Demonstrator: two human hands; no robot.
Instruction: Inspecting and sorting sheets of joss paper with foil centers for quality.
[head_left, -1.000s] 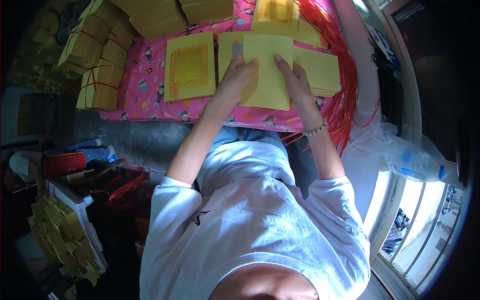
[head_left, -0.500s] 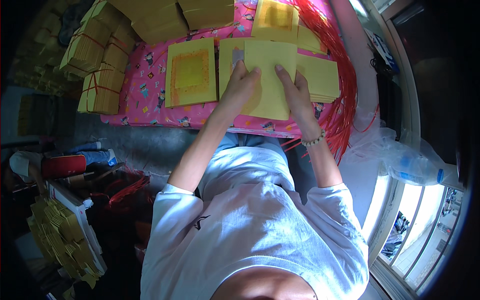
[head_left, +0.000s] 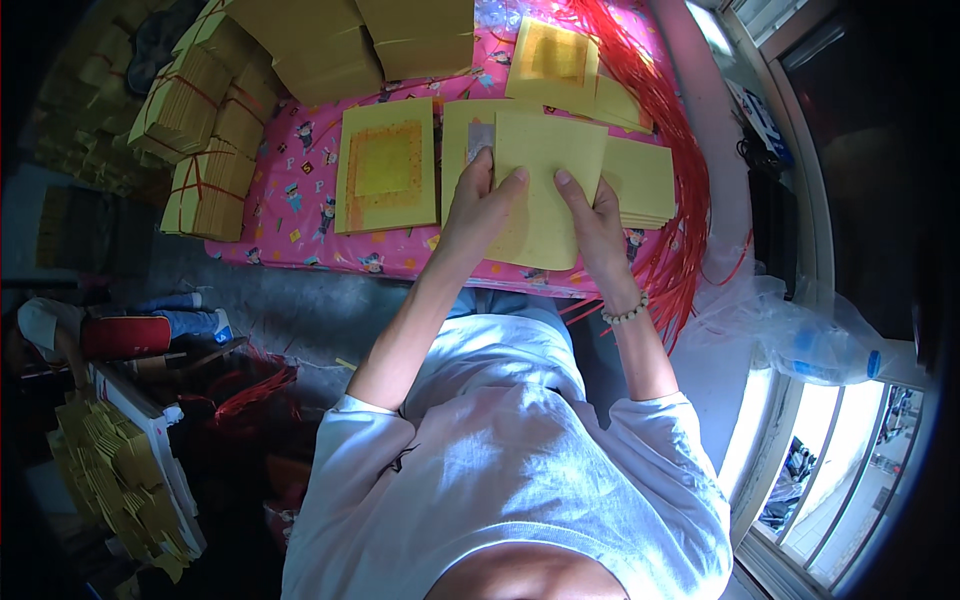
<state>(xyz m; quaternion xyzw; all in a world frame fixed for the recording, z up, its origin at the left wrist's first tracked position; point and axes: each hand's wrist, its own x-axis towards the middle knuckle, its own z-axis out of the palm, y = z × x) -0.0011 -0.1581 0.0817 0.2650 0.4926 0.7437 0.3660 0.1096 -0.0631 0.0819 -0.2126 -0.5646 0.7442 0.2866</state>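
Yellow paper (head_left: 550,150) lies between the hands: the left hand (head_left: 482,205) grasps its left side, the right hand (head_left: 599,230) its right, thumbs uppermost; its thickness cannot be told. Even thumb pressure and level edges should keep it square, clear of the printed stack (head_left: 388,165) left of the left hand. Compared with half a second earlier, the paper leans slightly further clockwise; the two-handed grip is unchanged.

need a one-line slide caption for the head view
Left hand and right hand hold yellow paper over a pink patterned cover, red strands at right.
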